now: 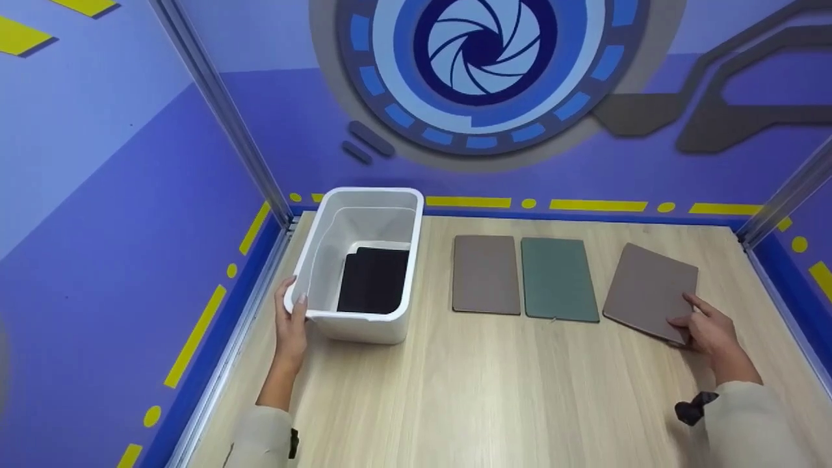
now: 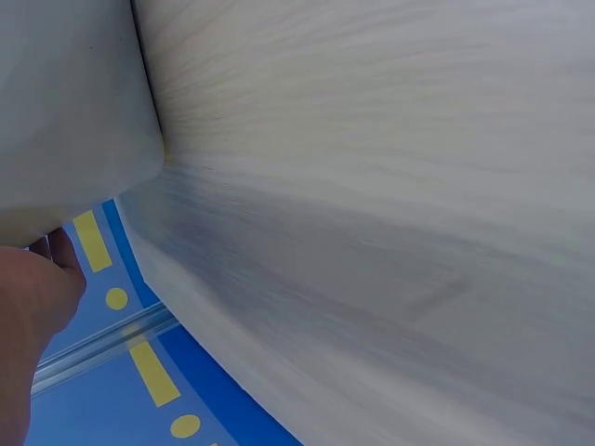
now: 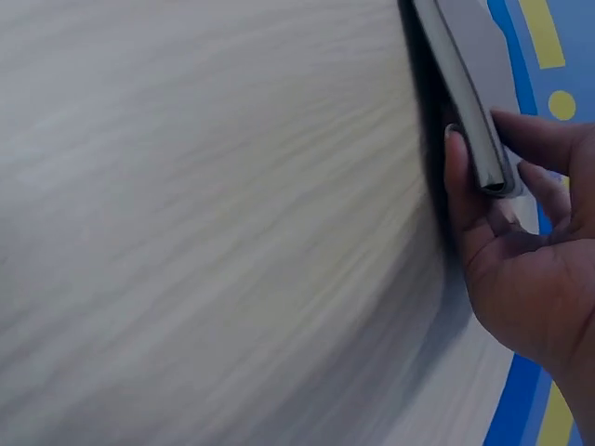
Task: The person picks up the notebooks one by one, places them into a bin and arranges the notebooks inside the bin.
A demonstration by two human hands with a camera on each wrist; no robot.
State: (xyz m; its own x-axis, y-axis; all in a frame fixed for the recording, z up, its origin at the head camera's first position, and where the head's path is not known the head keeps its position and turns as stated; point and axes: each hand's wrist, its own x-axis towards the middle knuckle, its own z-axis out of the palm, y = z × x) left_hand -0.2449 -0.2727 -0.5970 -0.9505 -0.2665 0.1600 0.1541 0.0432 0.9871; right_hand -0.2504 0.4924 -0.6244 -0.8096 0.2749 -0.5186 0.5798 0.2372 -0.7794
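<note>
My left hand [image 1: 292, 325] grips the near left corner of a white plastic bin [image 1: 367, 328], its thumb over the rim. Inside the bin lie flat black notebooks [image 1: 374, 281], one overlapping another. At the right, my right hand [image 1: 708, 328] pinches the near right corner of a brown notebook [image 1: 652, 291], which sits at an angle. In the right wrist view, the fingers and thumb are on opposite faces of that notebook [image 3: 465, 93], with its page edges showing. A green notebook [image 1: 559, 279] and another brown notebook [image 1: 486, 274] lie flat between the bin and my right hand.
Everything stands on a light wood table [image 1: 494, 390]. A blue-purple printed wall [image 1: 273, 117] rises behind it, with side panels at left and right. Metal corner posts [image 1: 227, 110] stand at the back corners.
</note>
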